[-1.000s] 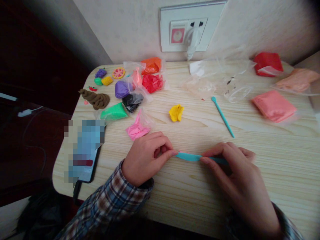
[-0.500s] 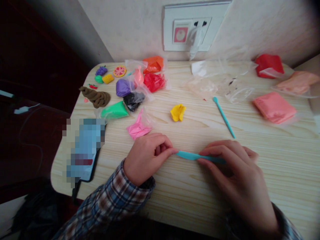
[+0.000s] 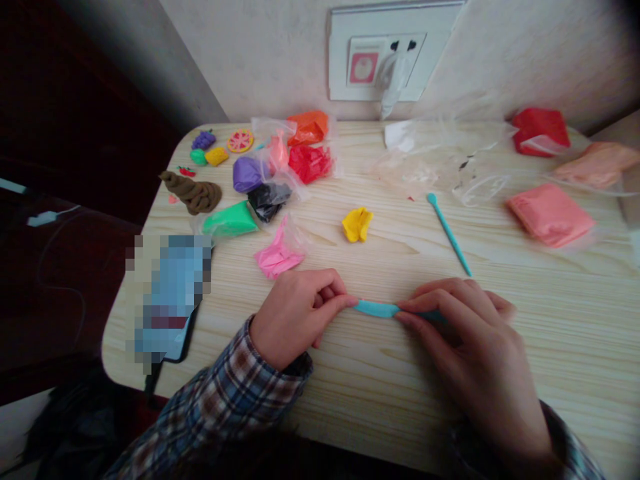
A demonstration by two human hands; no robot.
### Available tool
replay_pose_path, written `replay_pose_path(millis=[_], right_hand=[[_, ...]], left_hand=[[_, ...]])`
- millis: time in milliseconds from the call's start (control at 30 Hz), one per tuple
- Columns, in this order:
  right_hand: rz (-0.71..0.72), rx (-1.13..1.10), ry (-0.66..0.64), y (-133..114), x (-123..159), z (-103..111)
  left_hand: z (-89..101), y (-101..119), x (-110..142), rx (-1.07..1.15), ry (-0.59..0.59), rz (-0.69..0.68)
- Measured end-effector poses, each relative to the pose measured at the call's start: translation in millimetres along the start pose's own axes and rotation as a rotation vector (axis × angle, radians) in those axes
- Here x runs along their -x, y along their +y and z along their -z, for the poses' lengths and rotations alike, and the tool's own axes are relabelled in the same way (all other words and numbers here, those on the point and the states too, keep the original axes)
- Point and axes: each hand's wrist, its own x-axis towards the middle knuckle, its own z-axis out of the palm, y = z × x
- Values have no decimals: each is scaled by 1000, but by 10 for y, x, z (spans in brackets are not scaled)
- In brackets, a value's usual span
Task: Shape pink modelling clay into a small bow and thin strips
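Observation:
A light-blue plastic clay knife lies level between my two hands, over the near part of the table. My left hand pinches its tip between thumb and forefinger. Thumb and fingers of my right hand are closed on its other end, which they partly cover. Beyond the hands sits a crumpled piece of yellow clay. A thin blue modelling stick with a rounded end lies behind my right hand. Close to my left hand is a bag of pink clay.
Bagged clay, including green, purple and red, lies at the back left near a brown coiled clay shape. A phone rests at the left edge. Clear bags and a salmon packet lie right.
My right fingers are slightly nearer the left hand on the knife, covering a little more of it. The view has shifted slightly; the other things lie as before.

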Motion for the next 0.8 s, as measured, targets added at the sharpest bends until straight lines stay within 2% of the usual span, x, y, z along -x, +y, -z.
replay_pose_path(millis=[200, 433, 800], right_hand=[[-8, 12, 13, -11, -4, -6], [-14, 17, 16, -11, 3, -5], [-3, 19, 8, -16, -2, -4]], left_hand=[[0, 14, -5, -32, 23, -14], [-24, 0, 18, -36, 104, -22], [-23, -2, 6, -20, 80, -62]])
